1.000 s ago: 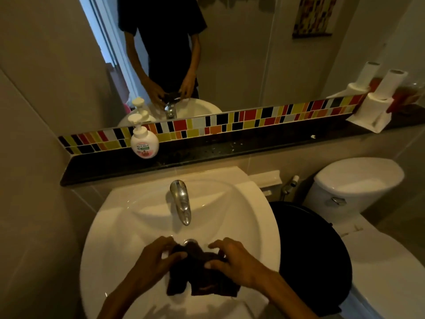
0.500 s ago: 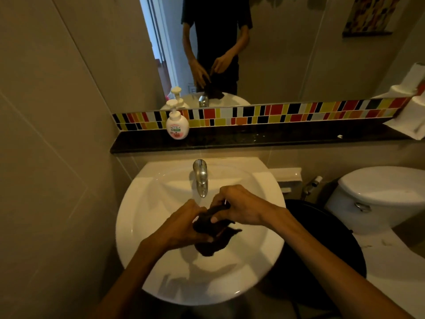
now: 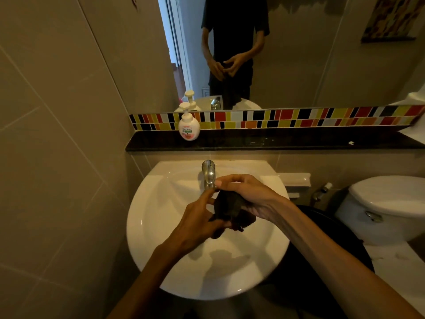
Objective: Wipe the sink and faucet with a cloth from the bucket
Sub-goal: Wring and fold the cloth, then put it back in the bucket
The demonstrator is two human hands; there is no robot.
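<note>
A dark cloth (image 3: 230, 209) hangs bunched above the bowl of the white round sink (image 3: 161, 210). My left hand (image 3: 197, 223) grips its lower left part. My right hand (image 3: 247, 195) holds its upper right part, fingers curled over it just in front of the chrome faucet (image 3: 208, 173). The faucet's spout tip is partly hidden behind my fingers. A black bucket (image 3: 326, 238) stands on the floor to the right of the sink, mostly behind my right forearm.
A white soap pump bottle (image 3: 189, 126) stands on the dark ledge (image 3: 276, 140) under the mirror. The white toilet (image 3: 386, 203) is at the right. A tiled wall closes in the left side.
Both hands have lifted the cloth up out of the bowl toward the faucet's tip. The view has pulled back and shifted left, so the sink sits further right.
</note>
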